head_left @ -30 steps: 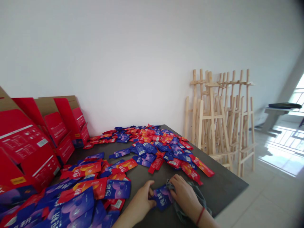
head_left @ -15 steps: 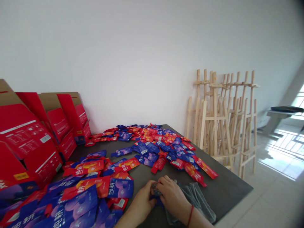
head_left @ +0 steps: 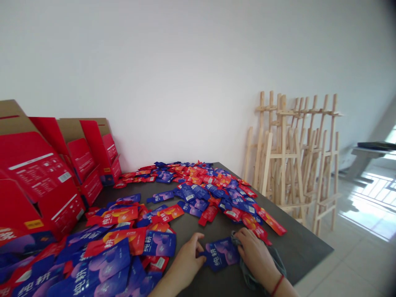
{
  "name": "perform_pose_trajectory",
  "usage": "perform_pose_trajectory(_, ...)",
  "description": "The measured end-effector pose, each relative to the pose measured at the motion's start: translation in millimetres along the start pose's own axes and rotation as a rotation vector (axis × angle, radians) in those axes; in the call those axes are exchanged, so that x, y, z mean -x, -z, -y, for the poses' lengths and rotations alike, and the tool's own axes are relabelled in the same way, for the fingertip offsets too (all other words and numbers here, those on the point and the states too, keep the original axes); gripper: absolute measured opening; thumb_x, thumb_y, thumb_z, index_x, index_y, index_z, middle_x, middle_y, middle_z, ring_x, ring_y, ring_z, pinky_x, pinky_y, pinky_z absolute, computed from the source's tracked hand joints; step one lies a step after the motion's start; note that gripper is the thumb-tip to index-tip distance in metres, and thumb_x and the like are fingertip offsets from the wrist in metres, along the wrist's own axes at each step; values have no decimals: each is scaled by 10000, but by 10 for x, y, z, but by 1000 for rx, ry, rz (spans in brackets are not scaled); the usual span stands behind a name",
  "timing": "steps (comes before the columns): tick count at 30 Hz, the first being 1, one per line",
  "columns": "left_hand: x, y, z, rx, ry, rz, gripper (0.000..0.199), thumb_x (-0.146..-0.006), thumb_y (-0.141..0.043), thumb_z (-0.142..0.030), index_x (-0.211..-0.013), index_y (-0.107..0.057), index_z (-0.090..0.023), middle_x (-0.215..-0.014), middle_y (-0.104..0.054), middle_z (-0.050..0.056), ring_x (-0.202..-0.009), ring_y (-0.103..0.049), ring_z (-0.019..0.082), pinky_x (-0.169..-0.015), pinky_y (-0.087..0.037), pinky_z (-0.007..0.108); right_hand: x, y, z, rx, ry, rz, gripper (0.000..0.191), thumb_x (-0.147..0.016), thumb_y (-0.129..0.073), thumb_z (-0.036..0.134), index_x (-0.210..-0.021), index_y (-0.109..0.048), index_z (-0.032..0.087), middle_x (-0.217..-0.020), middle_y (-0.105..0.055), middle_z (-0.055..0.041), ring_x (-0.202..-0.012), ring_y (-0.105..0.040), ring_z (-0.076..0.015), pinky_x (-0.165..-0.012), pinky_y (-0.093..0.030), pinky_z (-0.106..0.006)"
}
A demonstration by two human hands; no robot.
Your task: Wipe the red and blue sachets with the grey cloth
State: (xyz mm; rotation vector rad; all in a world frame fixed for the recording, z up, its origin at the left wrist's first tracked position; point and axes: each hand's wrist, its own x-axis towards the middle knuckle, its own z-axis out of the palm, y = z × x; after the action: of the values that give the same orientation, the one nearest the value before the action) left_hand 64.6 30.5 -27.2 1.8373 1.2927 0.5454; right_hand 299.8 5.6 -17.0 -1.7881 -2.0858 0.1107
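One blue sachet (head_left: 221, 254) lies on the table (head_left: 292, 251). Our left fingers (head_left: 197, 239) touch it, open; our right fingers (head_left: 244, 235) grip grey cloth (head_left: 252, 280).

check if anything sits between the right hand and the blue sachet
Yes: a grey cloth is bunched under the right hand, lying between its fingers and the right end of the blue sachet. The hand does not appear to touch the sachet directly.

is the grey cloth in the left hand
No, the grey cloth is bunched under the right hand, while the left hand sits at the edge of a blue sachet.
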Motion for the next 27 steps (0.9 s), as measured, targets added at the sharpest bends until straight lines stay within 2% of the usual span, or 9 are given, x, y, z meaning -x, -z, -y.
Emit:
perform_pose_trajectory(3,-32,-33,66,8,-21,-24,519,-722,-511,-109,-1225,-439,-211,-887,-610,-19,-811,-569,146,-749,-399,234,116,-1,109,-61,50,-6,316,-742,-448,59,-980,-582,217,-1025,-582,-54,-961,-519,-214,-856,-392,-325)
perform_pose_trajectory(7,-67,-61,130,2,-48,-40,529,-698,-522,-83,-1210,-448,-191,-840,-598,-22,-776,-559,140,-726,-396,229,222,-69,400,-102,242,100,324,-676,-494,57,-941,-559,231,-1049,-570,-21,-982,-497,-203,-876,-373,-308)
perform_pose_trajectory(10,-61,-41,112,-1,-42,-25,531,-700,-513,-78,-1214,-444,-192,-816,-587,-27,-758,-554,139,-720,-400,231,222,-105,513,-70,299,166,339,-651,-521,65,-941,-558,237,-1077,-562,-12,-1008,-488,-203,-892,-363,-305)
perform_pose_trajectory(15,-29,3,36,3,4,-12,526,-712,-497,-90,-1221,-443,-213,-850,-589,-27,-788,-565,148,-757,-421,246,198,-121,401,-33,224,133,330,-645,-497,58,-920,-558,230,-1038,-566,-14,-963,-506,-200,-851,-376,-309)
perform_pose_trajectory(19,-17,7,14,2,8,-4,512,-722,-495,-101,-1221,-445,-206,-862,-596,-20,-809,-569,153,-773,-421,253,206,-84,149,0,114,67,325,-646,-484,34,-898,-569,222,-1002,-569,-29,-941,-521,-207,-838,-386,-316)
perform_pose_trajectory(23,-25,-8,29,0,20,-24,508,-722,-499,-103,-1216,-446,-211,-859,-592,-23,-814,-566,154,-770,-421,250,147,56,-82,94,-34,-2,283,-701,-495,38,-917,-576,202,-981,-575,-66,-940,-539,-235,-837,-399,-345)
perform_pose_trajectory(25,-38,-22,51,8,11,-26,505,-717,-502,-100,-1206,-451,-217,-846,-588,-30,-799,-563,152,-766,-422,251,101,124,-60,106,-77,-36,267,-719,-500,46,-924,-573,202,-985,-574,-74,-948,-540,-243,-842,-398,-354)
perform_pose_trajectory(27,-51,-40,77,23,-6,-30,508,-710,-508,-95,-1200,-454,-219,-823,-583,-38,-779,-559,150,-763,-423,253,64,140,92,56,-34,-40,277,-724,-495,45,-927,-569,217,-992,-572,-59,-947,-535,-228,-842,-395,-340)
